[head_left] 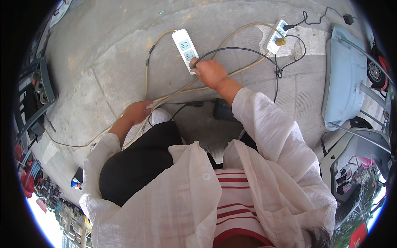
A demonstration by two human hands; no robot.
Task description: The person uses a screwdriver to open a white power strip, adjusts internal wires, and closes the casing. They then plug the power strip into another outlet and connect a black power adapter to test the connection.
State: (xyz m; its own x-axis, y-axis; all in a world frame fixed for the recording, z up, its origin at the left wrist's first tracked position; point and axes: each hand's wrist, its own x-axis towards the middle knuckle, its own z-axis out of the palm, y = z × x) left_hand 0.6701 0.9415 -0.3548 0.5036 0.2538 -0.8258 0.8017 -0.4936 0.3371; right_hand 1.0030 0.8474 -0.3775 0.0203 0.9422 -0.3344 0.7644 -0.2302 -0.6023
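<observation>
A white power strip (180,43) with light-blue sockets lies on the concrete floor ahead of me. My right hand (211,73) is closed on the end of a black cable (244,48) at the strip's near end. The plug itself is hidden by the fingers, so I cannot see whether it sits in a socket. Lower left, my left hand (137,112) is closed around a beige cord (173,93) beside my white shoe (160,117). A second white power strip (277,37) lies at the far right, with a black plug (288,27) and a yellowish plug (281,41) in it.
Beige cords loop over the floor (107,53). A black box-shaped adapter (225,110) lies between my feet. At right are a light-blue chair (343,78) and a grey plastic frame (351,155). A dark metal rack (41,82) stands at left. A small black adapter (348,19) lies far right.
</observation>
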